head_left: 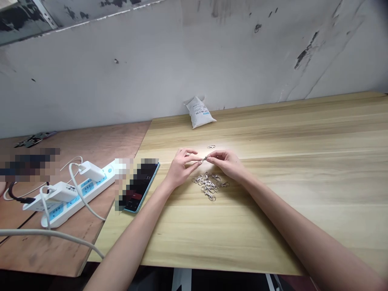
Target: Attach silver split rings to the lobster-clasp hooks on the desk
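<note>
Between my two hands, just above the wooden table, is a small metal swivel clasp with a ring (pixel 204 159). My left hand (pixel 182 165) pinches its ring end between thumb and index finger, the other fingers loosely curled. My right hand (pixel 226 162) grips the opposite end with thumb and fingertips, which partly cover it. Right below my hands lies a loose pile of silver swivel clasps with rings (pixel 209 185). One single clasp (pixel 211 146) rests apart, behind my hands.
A white plastic packet (pixel 200 113) with a printed label leans near the wall (pixel 169 60). Left of my left arm lies a phone (pixel 141 188) in a blue case. A white power strip (pixel 81 200) with chargers and cables occupies the reddish-brown board (pixel 121 139) at left.
</note>
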{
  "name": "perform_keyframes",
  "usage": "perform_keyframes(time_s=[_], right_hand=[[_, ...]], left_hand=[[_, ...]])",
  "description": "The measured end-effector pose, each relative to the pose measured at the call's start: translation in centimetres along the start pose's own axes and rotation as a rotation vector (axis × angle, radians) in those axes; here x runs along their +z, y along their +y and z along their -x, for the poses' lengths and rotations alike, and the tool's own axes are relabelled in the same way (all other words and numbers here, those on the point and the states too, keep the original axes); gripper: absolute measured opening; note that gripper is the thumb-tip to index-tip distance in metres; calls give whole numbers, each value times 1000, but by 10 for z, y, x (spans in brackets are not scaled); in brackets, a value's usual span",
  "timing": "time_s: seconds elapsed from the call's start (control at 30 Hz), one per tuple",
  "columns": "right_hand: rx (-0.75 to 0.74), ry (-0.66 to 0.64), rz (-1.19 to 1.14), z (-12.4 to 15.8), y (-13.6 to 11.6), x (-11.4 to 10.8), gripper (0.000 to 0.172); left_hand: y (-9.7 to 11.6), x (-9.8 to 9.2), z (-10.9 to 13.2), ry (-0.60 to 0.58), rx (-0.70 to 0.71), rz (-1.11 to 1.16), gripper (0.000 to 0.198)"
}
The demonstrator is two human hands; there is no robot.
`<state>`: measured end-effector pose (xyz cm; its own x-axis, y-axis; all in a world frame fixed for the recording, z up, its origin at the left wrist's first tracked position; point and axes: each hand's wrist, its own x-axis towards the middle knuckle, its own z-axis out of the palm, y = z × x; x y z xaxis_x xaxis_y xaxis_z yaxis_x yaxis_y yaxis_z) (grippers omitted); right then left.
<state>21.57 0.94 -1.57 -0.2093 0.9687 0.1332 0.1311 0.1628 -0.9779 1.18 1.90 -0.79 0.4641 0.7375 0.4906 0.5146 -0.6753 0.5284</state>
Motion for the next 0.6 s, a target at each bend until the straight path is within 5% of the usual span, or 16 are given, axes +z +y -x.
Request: perform_keyframes(time_s=[0.6], right_hand=[[39,-34,0,1,-1,-1,24]], left_hand=[[1,-2,-1,29,33,-39,12]])
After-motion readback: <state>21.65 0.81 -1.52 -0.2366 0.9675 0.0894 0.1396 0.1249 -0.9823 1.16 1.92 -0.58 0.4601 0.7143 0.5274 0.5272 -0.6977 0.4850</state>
